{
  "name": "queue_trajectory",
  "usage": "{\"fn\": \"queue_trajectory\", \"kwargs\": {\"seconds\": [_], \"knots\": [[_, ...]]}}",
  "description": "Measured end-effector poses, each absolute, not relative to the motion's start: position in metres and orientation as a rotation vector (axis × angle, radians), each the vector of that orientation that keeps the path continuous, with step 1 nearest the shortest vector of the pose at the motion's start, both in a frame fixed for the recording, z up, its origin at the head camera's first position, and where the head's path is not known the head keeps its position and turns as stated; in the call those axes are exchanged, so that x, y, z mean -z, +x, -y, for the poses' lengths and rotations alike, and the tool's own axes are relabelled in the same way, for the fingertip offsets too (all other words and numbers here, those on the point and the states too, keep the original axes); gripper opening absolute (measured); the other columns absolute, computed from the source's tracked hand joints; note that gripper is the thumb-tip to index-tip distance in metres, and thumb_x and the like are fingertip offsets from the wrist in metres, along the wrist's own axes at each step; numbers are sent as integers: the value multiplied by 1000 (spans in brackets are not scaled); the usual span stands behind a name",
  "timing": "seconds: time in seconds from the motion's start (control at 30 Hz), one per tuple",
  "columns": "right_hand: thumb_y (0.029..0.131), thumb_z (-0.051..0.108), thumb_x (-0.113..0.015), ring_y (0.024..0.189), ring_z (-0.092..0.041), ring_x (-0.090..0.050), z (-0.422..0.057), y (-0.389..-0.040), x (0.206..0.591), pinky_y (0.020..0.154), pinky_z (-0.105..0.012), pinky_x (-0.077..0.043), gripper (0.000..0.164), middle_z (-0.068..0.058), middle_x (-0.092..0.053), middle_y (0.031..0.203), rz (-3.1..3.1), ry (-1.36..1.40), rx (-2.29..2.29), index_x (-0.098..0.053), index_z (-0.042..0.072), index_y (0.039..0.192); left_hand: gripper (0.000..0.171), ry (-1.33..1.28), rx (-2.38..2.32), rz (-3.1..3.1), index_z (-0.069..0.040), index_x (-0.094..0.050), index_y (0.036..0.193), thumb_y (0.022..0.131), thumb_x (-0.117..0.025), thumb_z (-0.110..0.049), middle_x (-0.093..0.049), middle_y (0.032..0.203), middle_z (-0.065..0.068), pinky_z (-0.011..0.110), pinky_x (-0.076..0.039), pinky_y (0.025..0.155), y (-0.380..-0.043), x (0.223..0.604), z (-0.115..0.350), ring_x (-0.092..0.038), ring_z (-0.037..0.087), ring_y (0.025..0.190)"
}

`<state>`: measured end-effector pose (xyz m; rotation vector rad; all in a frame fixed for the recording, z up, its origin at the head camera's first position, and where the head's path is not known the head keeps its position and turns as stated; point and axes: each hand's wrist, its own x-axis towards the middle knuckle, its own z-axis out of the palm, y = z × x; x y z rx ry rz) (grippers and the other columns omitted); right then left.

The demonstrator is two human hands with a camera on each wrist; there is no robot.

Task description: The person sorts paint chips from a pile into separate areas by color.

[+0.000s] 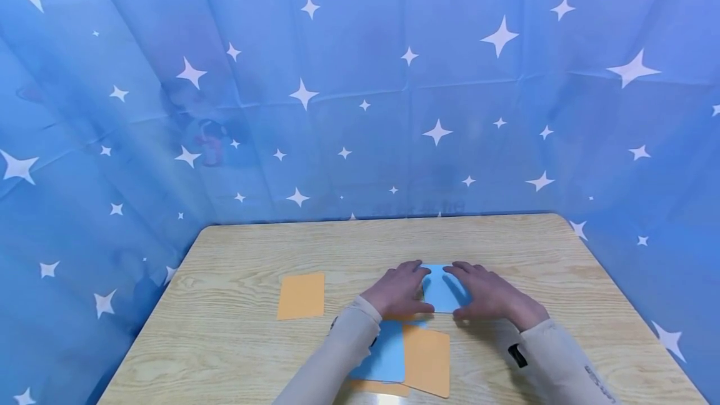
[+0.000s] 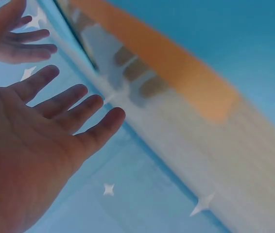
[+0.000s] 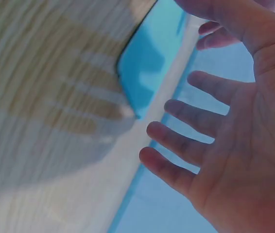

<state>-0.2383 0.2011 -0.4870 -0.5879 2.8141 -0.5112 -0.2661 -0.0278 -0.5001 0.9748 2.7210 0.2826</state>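
A blue square sheet point(image 1: 439, 286) lies on the table between the two hands, a thin flat piece that could be paper or card. At its left side is my left hand point(image 1: 400, 291), palm turned inward, fingers spread and loosely bent. My right hand point(image 1: 488, 292) mirrors it on the right side, its shadow falling across the blue. In the right wrist view the right hand point(image 3: 234, 131) is raised above the table beside the blue sheet point(image 3: 142, 63), holding nothing. Likewise the left hand point(image 2: 40, 131) has bare, parted fingers in the left wrist view.
Nearer the person, overlapping sheets include a blue one point(image 1: 385, 355) and an orange one point(image 1: 430, 361), partly covered by the left sleeve point(image 1: 343, 349). A separate orange sheet point(image 1: 302, 296) lies left on the wooden table point(image 1: 236, 267). A blue starred curtain point(image 1: 360, 49) hangs behind.
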Motion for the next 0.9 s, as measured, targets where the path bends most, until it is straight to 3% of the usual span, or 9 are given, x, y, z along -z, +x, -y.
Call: {"fn": "queue_trajectory", "kwargs": {"seconds": [0.4, 0.9], "knots": [[84, 39, -82, 138, -51, -44, -172, -214, 464, 102, -74, -37, 84, -23, -45, 154, -2838, -691, 612, -45, 7, 152, 74, 949, -324, -2800, -17, -45, 154, 94, -68, -53, -40, 162, 9, 52, -40, 115, -243, 489, 87, -37, 29, 150], [85, 49, -79, 139, -48, -44, -129, -178, 472, 103, -72, -38, 88, -21, -42, 157, -2759, -817, 682, -44, 6, 153, 78, 849, -450, -2801, -11, -48, 151, 91, -71, -54, -45, 157, 15, 60, -42, 110, -188, 493, 162, -41, 37, 146]]}}
